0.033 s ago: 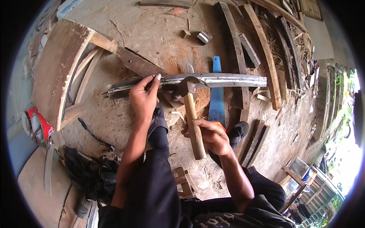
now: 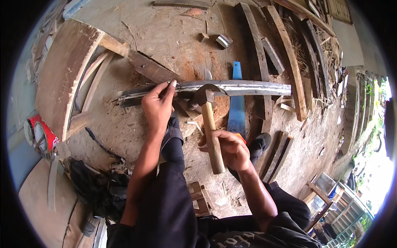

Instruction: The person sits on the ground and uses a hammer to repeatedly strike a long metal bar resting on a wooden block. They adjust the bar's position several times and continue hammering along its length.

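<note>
right grip [image 2: 235, 149] closed round the wooden handle of the hammer [image 2: 209, 120]. hammer's head in front of the middle of the long grey bar [image 2: 256, 87]; whether touching, cannot tell. left grip [image 2: 158, 108] at the bar's left part, thumb and forefinger pressed together; anything between, too small to tell. bar lies crosswise, white streak along it, over a blue saw [image 2: 236, 111]. beyond: silver cylinder [image 2: 224, 41] on dirt floor [image 2: 178, 39].

The left forearm [image 2: 142, 167] slants inward, the left hand [image 2: 157, 109] farther forward with thumb [image 2: 170, 89] and forefinger [image 2: 158, 88] pinched together. The right forearm [image 2: 259, 194] also angles inward, the right hand [image 2: 236, 151] nearer the body, fingers [image 2: 225, 135] curled.
</note>
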`<state>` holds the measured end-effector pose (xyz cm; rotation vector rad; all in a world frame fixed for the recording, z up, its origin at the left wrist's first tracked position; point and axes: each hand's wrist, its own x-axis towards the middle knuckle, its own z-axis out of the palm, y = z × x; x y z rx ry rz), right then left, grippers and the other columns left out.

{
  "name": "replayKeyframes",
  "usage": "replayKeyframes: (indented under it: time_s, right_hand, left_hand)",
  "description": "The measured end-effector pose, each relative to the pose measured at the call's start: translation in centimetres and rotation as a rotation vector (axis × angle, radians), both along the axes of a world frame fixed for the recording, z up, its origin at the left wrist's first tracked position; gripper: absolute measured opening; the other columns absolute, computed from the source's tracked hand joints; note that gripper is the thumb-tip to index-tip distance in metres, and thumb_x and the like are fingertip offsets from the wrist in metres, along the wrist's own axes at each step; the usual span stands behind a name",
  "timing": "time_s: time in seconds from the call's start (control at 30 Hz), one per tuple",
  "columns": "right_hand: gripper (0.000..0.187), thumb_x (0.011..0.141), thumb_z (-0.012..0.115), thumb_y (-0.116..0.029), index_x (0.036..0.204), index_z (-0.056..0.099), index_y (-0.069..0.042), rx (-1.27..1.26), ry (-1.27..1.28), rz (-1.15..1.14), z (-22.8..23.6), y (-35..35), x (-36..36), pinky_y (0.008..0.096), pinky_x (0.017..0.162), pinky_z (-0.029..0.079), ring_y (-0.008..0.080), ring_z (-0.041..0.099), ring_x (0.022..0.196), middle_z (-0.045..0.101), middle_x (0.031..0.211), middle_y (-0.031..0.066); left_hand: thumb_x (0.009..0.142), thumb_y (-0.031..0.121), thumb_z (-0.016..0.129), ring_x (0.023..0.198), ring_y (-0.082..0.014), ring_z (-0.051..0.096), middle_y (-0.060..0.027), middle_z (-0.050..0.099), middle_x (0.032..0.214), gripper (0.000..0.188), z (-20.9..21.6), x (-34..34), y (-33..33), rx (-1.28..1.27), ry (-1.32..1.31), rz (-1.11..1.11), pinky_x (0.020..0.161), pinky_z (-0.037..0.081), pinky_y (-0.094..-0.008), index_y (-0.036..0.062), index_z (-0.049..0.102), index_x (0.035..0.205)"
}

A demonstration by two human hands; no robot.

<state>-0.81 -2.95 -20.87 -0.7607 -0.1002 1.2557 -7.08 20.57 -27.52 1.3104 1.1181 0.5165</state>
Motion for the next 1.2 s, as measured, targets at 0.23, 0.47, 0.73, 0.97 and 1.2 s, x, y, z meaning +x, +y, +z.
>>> replayKeyframes:
  time_s: [0.23, 0.47, 0.73, 0.97, 1.2]
  right_hand:
    - [0.060, 0.102, 0.065, -0.010, 0.152, 0.032, -0.012, -0.754, -0.381, 0.205, 6.3, 4.0, 1.2, 0.0293, 0.060, 0.050, 0.0120, 0.058, 0.077, 0.063, 0.106, 0.0100]
    - [0.058, 0.099, 0.064, -0.005, 0.152, 0.043, 0.005, -0.586, -1.272, 0.330, 9.5, 9.8, 4.2, 0.0372, 0.081, 0.056, 0.0254, 0.073, 0.098, 0.071, 0.110, 0.0265]
    - [0.059, 0.095, 0.066, -0.005, 0.151, 0.047, 0.005, -0.514, -1.556, 0.736, 11.0, 15.5, 5.9, 0.0382, 0.080, 0.053, 0.0264, 0.072, 0.087, 0.070, 0.100, 0.0255]
    - [0.057, 0.095, 0.066, -0.003, 0.148, 0.050, 0.005, -0.390, -1.650, 0.682, 10.4, 15.1, 5.1, 0.0403, 0.079, 0.053, 0.0352, 0.068, 0.082, 0.068, 0.097, 0.0261]
    - [0.056, 0.095, 0.065, -0.003, 0.148, 0.050, 0.005, -0.367, -1.680, 0.669, 9.6, 15.8, 5.3, 0.0394, 0.077, 0.052, 0.0334, 0.067, 0.080, 0.067, 0.097, 0.0254]
  left_hand:
    - [0.094, 0.020, 0.081, 0.049, -0.0041, 0.053, -0.0030, 0.070, 0.068, 0.026, -0.2, -0.5, -0.1, 0.027, 0.000, 0.011, 0.042, 0.040, -0.0240, -0.0042, 0.077, 0.102]
    - [0.094, 0.021, 0.080, 0.049, -0.0018, 0.050, 0.0010, 0.069, 0.067, 0.023, -2.5, 0.2, -0.1, 0.210, -0.084, 0.052, 0.042, 0.037, -0.0238, -0.0007, 0.079, 0.100]
    - [0.090, 0.016, 0.079, 0.070, -0.0243, 0.075, -0.0146, 0.076, 0.081, 0.015, -1.3, 0.4, -0.4, 0.329, -0.012, 0.067, 0.062, 0.055, -0.0330, 0.0030, 0.079, 0.097]
    - [0.088, 0.017, 0.079, 0.069, -0.0289, 0.074, -0.0156, 0.075, 0.081, 0.015, -1.4, 0.3, -0.3, 0.358, 0.002, 0.025, 0.062, 0.055, -0.0362, 0.0031, 0.079, 0.093]
    - [0.089, 0.019, 0.078, 0.071, -0.0316, 0.074, -0.0148, 0.074, 0.080, 0.015, -2.0, 0.3, -0.4, 0.394, -0.038, 0.060, 0.062, 0.055, -0.0376, 0.0039, 0.078, 0.092]
